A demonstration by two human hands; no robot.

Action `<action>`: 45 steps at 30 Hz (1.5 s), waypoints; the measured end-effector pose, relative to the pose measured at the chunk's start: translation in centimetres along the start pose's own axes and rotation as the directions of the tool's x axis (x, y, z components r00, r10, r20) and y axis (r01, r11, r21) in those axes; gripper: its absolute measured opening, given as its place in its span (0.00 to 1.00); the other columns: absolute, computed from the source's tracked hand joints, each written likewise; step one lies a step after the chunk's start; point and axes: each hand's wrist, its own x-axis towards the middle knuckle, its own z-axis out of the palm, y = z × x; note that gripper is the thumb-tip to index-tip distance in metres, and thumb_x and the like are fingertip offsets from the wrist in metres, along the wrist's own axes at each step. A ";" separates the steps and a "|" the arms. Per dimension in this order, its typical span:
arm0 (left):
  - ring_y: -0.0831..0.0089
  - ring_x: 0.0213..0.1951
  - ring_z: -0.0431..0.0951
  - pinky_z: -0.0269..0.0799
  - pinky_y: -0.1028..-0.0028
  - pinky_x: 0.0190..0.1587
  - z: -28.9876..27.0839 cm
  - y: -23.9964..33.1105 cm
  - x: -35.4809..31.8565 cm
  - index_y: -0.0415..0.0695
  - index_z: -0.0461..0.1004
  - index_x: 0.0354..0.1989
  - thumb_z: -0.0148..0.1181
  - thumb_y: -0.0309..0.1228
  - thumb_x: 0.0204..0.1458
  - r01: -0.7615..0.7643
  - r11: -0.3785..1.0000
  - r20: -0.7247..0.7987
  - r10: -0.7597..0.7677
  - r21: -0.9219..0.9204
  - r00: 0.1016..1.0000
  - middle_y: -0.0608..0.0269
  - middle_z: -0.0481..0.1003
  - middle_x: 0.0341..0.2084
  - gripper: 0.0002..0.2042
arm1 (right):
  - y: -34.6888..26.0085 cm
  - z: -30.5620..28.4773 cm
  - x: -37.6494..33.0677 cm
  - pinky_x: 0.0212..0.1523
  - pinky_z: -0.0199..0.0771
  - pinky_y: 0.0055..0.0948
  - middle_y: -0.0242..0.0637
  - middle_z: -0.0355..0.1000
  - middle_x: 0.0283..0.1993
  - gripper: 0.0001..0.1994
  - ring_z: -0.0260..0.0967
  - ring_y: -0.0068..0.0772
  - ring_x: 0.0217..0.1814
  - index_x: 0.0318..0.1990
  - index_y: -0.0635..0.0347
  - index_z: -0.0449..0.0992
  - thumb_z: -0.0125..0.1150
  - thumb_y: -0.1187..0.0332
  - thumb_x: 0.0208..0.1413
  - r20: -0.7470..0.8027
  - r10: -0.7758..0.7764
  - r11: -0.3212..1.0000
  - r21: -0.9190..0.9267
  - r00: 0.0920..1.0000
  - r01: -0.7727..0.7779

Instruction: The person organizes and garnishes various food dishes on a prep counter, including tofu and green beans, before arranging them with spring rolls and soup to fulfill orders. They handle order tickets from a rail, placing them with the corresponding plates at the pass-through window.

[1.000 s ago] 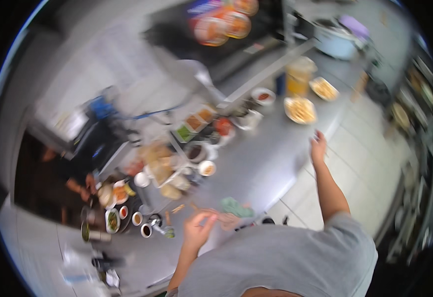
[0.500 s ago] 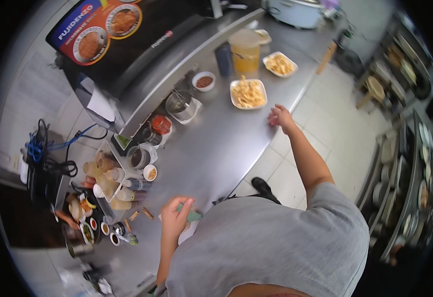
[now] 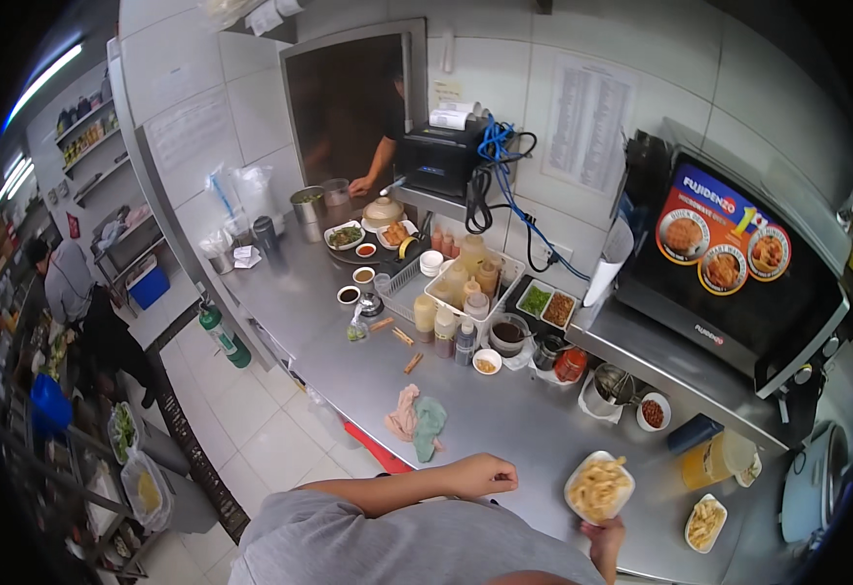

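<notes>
Fries [image 3: 599, 486] in white dish [image 3: 572, 495], right hand [image 3: 605, 539] gripping

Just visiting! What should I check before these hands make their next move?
1. Right hand touching the nearer dish: ok, fingers at its rim.
2. Fries in that dish: ok, heaped inside.
3. Whether that dish is lifted off the counter: cannot tell.
4. Left hand empty: cannot tell; its fingers are curled.
5. Second dish apart from the first: ok.
6. Green cloth away from both dishes: ok.
</notes>
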 end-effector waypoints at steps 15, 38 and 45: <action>0.69 0.36 0.77 0.70 0.73 0.41 -17.2 -9.1 -17.7 0.40 0.74 0.40 0.54 0.35 0.56 0.028 1.000 -0.064 -0.027 0.014 0.998 0.58 0.77 0.34 0.11 | 9.7 37.8 -7.3 0.28 0.79 0.32 0.54 0.71 0.39 0.21 0.74 0.45 0.29 0.53 0.69 0.59 0.44 0.80 0.48 0.458 0.192 0.970 -0.225 0.868 -0.095; 0.77 0.33 0.76 0.71 0.76 0.39 -28.5 -20.6 -35.4 0.41 0.75 0.40 0.55 0.37 0.55 0.124 0.960 -0.348 -0.210 -0.253 0.914 0.62 0.77 0.30 0.12 | 16.8 52.3 -7.0 0.36 0.74 0.35 0.53 0.70 0.41 0.22 0.73 0.43 0.38 0.53 0.66 0.66 0.57 0.69 0.48 0.364 -0.257 0.479 -0.757 0.895 0.445; 0.72 0.35 0.77 0.71 0.74 0.40 -30.3 -19.2 -32.2 0.40 0.75 0.41 0.56 0.36 0.54 0.204 0.974 -0.299 -0.224 -0.097 0.928 0.60 0.78 0.32 0.12 | 19.5 46.8 -3.2 0.45 0.67 0.40 0.44 0.68 0.41 0.16 0.63 0.48 0.44 0.39 0.61 0.74 0.59 0.67 0.39 0.660 -0.432 -0.234 -0.740 0.614 0.631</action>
